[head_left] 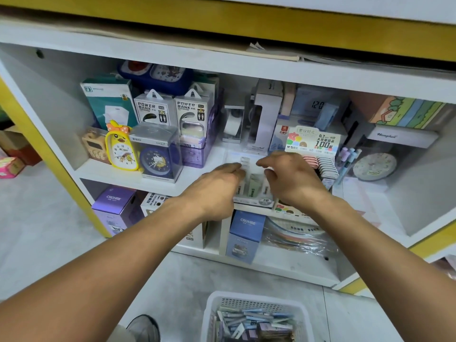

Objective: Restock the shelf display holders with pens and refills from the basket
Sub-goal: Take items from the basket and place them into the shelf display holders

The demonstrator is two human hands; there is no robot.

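Observation:
A clear display holder (254, 201) with a "2B" label stands on the middle shelf and holds upright lead refill cases (254, 185). My left hand (217, 191) reaches in from the left, its fingers closed on a white refill case (243, 180) in the left column. My right hand (293, 180) hovers over the holder's right side, forefinger and thumb apart; nothing shows between them. A white plastic basket (212, 314) on the floor below holds several pens and refill packs (254, 322).
A second refill display (320, 166) with a "0.7 mm HB" card stands right of my hands, with pens (346, 159) beside it. Alarm clocks (155, 156) and power bank boxes (153, 107) fill the shelf's left. Boxes sit on the lower shelf (283, 265).

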